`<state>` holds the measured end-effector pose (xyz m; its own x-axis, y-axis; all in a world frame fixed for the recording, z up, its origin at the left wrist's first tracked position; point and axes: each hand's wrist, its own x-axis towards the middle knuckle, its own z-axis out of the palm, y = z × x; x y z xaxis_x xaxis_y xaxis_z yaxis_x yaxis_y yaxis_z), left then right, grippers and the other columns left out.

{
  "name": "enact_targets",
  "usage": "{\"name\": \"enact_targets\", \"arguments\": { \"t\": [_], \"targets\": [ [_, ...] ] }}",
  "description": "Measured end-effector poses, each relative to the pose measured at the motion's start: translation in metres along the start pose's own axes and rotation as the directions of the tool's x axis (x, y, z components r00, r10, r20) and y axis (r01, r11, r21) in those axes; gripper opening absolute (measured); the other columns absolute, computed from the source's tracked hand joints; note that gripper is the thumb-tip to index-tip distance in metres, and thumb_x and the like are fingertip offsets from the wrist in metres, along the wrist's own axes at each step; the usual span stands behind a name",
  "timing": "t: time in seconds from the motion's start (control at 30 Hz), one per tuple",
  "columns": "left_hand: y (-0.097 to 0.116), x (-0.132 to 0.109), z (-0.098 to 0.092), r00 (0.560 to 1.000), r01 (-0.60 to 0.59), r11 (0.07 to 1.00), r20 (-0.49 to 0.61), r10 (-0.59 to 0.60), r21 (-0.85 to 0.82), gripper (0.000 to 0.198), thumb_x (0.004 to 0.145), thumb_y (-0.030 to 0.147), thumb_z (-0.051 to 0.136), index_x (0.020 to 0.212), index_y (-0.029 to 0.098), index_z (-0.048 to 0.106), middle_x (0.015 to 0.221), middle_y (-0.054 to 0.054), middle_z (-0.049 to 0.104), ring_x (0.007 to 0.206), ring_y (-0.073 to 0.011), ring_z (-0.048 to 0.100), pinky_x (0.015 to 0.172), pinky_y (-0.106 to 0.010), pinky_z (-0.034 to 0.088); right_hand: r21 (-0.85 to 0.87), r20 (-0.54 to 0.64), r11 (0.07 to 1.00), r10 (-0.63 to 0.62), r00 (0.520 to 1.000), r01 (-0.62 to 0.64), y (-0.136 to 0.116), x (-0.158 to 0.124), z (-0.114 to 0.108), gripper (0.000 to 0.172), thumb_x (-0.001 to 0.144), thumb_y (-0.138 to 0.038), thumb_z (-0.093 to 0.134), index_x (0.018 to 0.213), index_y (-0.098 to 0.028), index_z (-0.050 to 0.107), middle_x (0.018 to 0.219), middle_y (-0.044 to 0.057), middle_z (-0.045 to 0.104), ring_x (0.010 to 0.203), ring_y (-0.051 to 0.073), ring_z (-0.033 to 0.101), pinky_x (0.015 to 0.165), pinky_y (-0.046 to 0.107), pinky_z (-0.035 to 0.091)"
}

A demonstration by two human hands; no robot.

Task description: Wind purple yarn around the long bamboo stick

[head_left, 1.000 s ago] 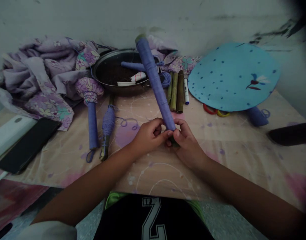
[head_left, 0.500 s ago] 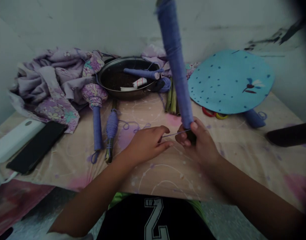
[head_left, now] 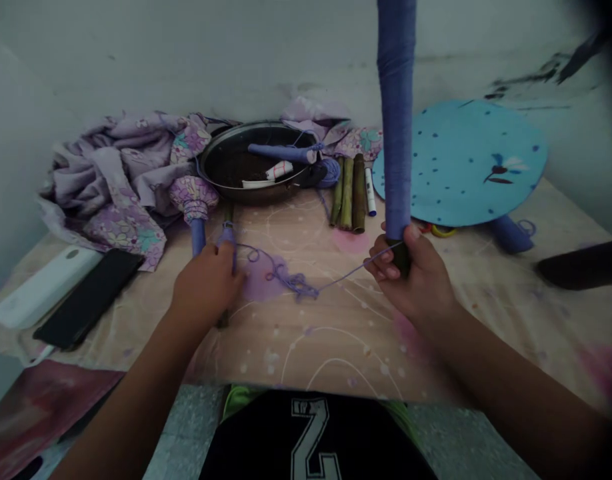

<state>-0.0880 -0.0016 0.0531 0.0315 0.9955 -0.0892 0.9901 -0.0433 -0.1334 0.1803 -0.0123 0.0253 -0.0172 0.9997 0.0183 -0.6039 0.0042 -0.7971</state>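
Note:
In my right hand (head_left: 411,270) is a stick wrapped in purple yarn (head_left: 399,133), held upright by its bare dark lower end. A purple strand (head_left: 356,272) runs from that end down to a loose tangle of yarn (head_left: 301,285) on the table. My left hand (head_left: 203,283) is closed over a short stick wound with purple yarn (head_left: 227,233), covering most of it. Just left of that is a purple-handled piece with a flowered cloth head (head_left: 193,197), its lower handle hidden by my left hand.
A dark pan (head_left: 261,193) holds a purple-wrapped roll. Several green stalks (head_left: 346,197) and a marker pen (head_left: 370,192) lie beside it. A blue dotted round fan-like piece (head_left: 456,167) leans at the right. Crumpled flowered cloth (head_left: 121,167), a phone (head_left: 89,300) and a white device (head_left: 43,287) lie left.
My left hand has moved left from the strand to the yarn-wound stick. My right hand has shifted slightly right, and its wrapped stick now stands more upright.

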Motion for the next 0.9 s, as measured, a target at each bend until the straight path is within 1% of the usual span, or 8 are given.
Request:
{"name": "enact_targets", "arguments": {
  "t": [0.2,0.3,0.43,0.6,0.67,0.77,0.83,0.9],
  "targets": [
    [-0.026,0.002,0.01,0.993,0.108,0.989,-0.043,-0.112,-0.103,0.046,0.082,0.034,0.043,0.121,0.01,0.043,0.101,-0.017,0.06,0.093,-0.0302,0.06,0.077,-0.039,0.047,0.013,0.019,1.0,0.004,1.0,-0.004,0.004,0.001,-0.002,0.024,0.079,-0.035,0.06,0.07,-0.021,0.043,0.056,-0.005,0.05,0.04,0.004,0.033,0.043,0.022,0.023],
    [-0.024,-0.001,0.01,0.99,0.112,0.991,-0.077,-0.118,-0.071,0.05,0.083,0.038,0.042,0.125,0.009,0.041,0.104,-0.021,0.057,0.09,-0.0334,0.061,0.073,-0.041,0.047,0.004,0.012,1.0,0.027,1.0,-0.027,0.004,0.0,-0.001,0.021,0.08,-0.033,0.059,0.071,-0.021,0.044,0.056,-0.005,0.05,0.04,0.003,0.033,0.043,0.021,0.024],
    [-0.018,0.002,0.01,0.991,0.122,0.992,-0.048,-0.124,-0.042,0.056,0.082,0.041,0.044,0.127,0.008,0.04,0.102,-0.024,0.056,0.09,-0.0364,0.06,0.071,-0.044,0.047,-0.006,0.007,0.999,0.038,0.999,-0.038,0.005,-0.001,0.0,0.019,0.079,-0.032,0.059,0.07,-0.021,0.045,0.054,-0.005,0.048,0.04,0.003,0.032,0.044,0.021,0.025],
    [-0.031,0.005,0.007,0.987,0.153,0.945,0.0,-0.159,-0.289,0.064,0.079,0.041,0.048,0.133,0.008,0.033,0.103,-0.02,0.059,0.092,-0.0326,0.06,0.079,-0.045,0.046,-0.024,-0.017,0.999,-0.041,0.999,0.041,-0.001,0.001,0.0,0.021,0.076,-0.033,0.063,0.069,-0.02,0.047,0.055,-0.005,0.048,0.042,0.004,0.033,0.044,0.02,0.026],
    [-0.041,0.0,0.005,0.98,0.186,0.831,0.035,-0.197,-0.525,0.07,0.077,0.042,0.051,0.136,0.012,0.029,0.1,-0.015,0.061,0.085,-0.0266,0.061,0.075,-0.04,0.048,-0.011,-0.079,0.997,-0.079,0.994,0.079,-0.008,0.002,0.002,0.021,0.073,-0.036,0.064,0.071,-0.021,0.05,0.055,-0.005,0.046,0.043,0.005,0.034,0.043,0.02,0.027],
    [-0.058,-0.011,0.006,0.98,0.178,0.423,0.122,-0.156,-0.888,0.06,0.079,0.04,0.049,0.134,0.022,0.034,0.08,-0.003,0.061,0.06,-0.0147,0.057,0.054,-0.025,0.047,0.004,-0.138,0.997,-0.079,0.987,0.08,-0.024,0.0,0.007,0.019,0.074,-0.038,0.061,0.074,-0.019,0.056,0.051,-0.006,0.04,0.041,0.005,0.03,0.042,0.021,0.026],
    [-0.069,-0.019,0.011,0.984,0.178,0.123,0.179,-0.002,-0.976,0.051,0.079,0.036,0.049,0.128,0.022,0.04,0.067,0.001,0.058,0.046,-0.0103,0.05,0.04,-0.018,0.039,-0.02,-0.15,0.994,-0.106,0.983,0.104,-0.037,-0.003,0.009,0.019,0.073,-0.037,0.061,0.072,-0.018,0.057,0.05,-0.006,0.038,0.039,0.004,0.027,0.041,0.021,0.025],
    [-0.077,-0.027,0.018,0.967,0.23,-0.094,0.216,0.134,-0.969,0.037,0.08,0.034,0.05,0.114,0.018,0.05,0.067,0.0,0.058,0.04,-0.0061,0.044,0.034,-0.014,0.033,-0.077,-0.187,0.985,-0.164,0.969,0.153,-0.052,-0.01,0.007,0.019,0.073,-0.036,0.059,0.072,-0.018,0.057,0.049,-0.006,0.035,0.038,0.004,0.024,0.04,0.021,0.02]
  ]
}}
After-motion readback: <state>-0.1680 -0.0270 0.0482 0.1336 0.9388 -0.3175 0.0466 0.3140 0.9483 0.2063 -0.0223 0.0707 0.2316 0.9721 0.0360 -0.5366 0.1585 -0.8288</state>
